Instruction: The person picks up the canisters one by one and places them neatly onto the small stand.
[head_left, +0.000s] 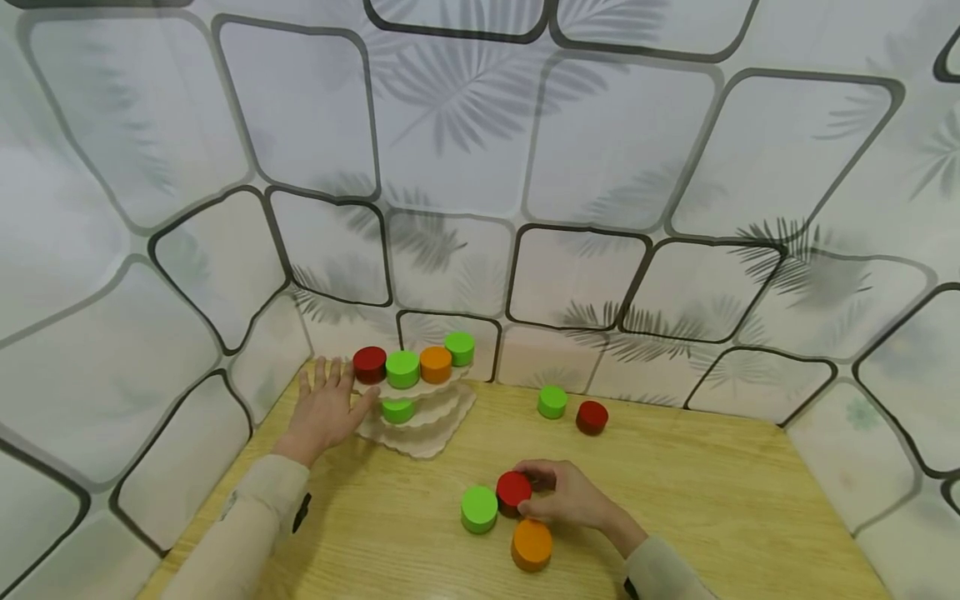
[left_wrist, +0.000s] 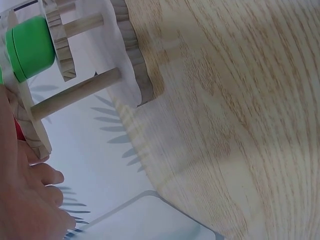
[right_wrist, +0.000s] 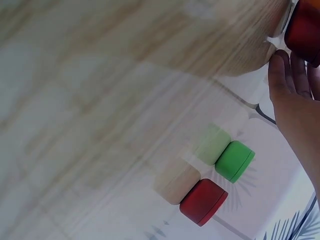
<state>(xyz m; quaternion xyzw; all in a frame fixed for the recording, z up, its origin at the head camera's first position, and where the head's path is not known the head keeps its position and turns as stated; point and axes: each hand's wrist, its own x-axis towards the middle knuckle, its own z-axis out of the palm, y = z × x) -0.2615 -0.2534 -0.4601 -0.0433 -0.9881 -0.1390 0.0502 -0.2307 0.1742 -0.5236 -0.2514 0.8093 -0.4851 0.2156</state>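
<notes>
A tiered wooden stand (head_left: 427, 446) with wavy edges stands at the back left. On its top tier sit round containers: red (head_left: 370, 365), green (head_left: 402, 369), orange (head_left: 436, 365) and another green (head_left: 460, 348). One more green container (left_wrist: 31, 47) is on a tier below. My left hand (head_left: 322, 414) rests against the stand's left side, fingers extended and thumb toward the front edge. Above the table's middle front, my right hand (head_left: 566, 496) holds a red round container (head_left: 513, 492) between thumb and fingers. A green container (head_left: 479, 509) and an orange container (head_left: 532, 545) stand close beside it.
Near the back edge of the wooden table (head_left: 675, 500), a green container (head_left: 552, 402) and a red container (head_left: 592, 417) stand side by side. Patterned white walls (head_left: 585, 275) enclose the table at the back and sides.
</notes>
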